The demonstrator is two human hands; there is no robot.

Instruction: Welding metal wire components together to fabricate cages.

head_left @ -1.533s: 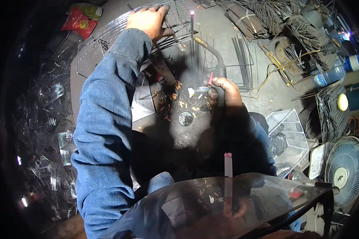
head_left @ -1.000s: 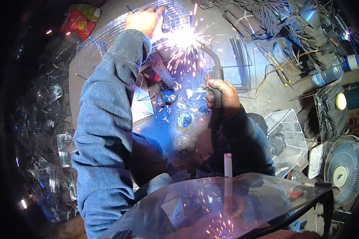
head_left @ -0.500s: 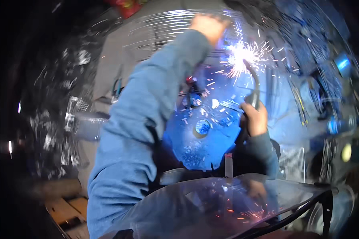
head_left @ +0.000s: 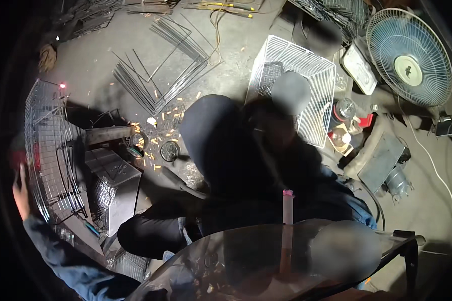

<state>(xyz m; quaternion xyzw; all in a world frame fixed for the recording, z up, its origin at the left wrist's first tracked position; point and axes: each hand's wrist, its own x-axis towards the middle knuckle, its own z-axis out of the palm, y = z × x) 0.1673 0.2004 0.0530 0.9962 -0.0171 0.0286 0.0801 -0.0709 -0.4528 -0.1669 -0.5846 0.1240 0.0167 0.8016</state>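
Note:
At the far left, my left hand (head_left: 21,193) reaches along the outer side of a curved wire rack (head_left: 50,145). Its fingers are stretched out and seem to touch the wires. The rack stands on edge by a grey metal bar (head_left: 110,133) and a grey box-like block (head_left: 123,188). My right hand does not show; part of a blue sleeve (head_left: 359,208) appears beyond my dark-clothed knee (head_left: 218,145). A dark, thick-ended rod (head_left: 178,181) lies between my knees, its far end hidden. A clear visor (head_left: 266,251) covers the lower edge.
Bent wire frames (head_left: 160,75) and orange-lit scraps (head_left: 153,145) lie on the floor. A white wire basket (head_left: 309,95) stands at the back, with a round fan (head_left: 409,62) to its right. Nearer are a jar (head_left: 345,108), a grey machine part (head_left: 381,155) and a white cable (head_left: 432,175).
The bright welding arc and its sparks are gone. My left hand and the wire rack now appear at far left, the view having swung right. My right hand and torch have left sight.

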